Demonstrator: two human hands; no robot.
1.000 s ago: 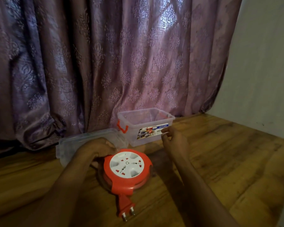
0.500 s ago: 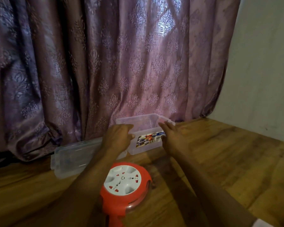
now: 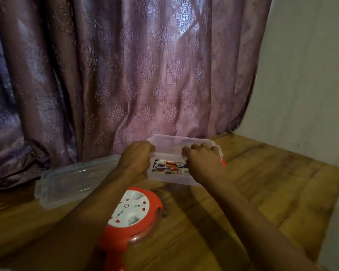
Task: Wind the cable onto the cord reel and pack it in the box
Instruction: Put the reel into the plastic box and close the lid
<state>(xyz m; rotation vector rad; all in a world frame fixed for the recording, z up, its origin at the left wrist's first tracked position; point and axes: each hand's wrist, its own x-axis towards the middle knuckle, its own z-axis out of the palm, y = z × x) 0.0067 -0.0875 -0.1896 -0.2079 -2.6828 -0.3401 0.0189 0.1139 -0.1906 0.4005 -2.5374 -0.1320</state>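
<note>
A clear plastic box (image 3: 172, 178) with a printed label stands on the wooden floor near the curtain. My left hand (image 3: 137, 157) grips its left end and my right hand (image 3: 204, 161) grips its right end over the rim. A red latch (image 3: 223, 162) shows by my right hand. The red and white cord reel (image 3: 133, 216) lies on the floor nearer to me, between my forearms, sockets up. Its plug end is cut off by the frame's bottom edge.
The box's clear lid (image 3: 72, 180) lies flat on the floor to the left of the box. A patterned purple curtain (image 3: 125, 75) hangs behind. A pale wall (image 3: 305, 75) stands to the right, with a step edge (image 3: 333, 212) along the floor's right side.
Both hands left the reel, reached forward and took hold of the box's two ends. The box now sits turned and slightly nearer. The view has tilted up and forward.
</note>
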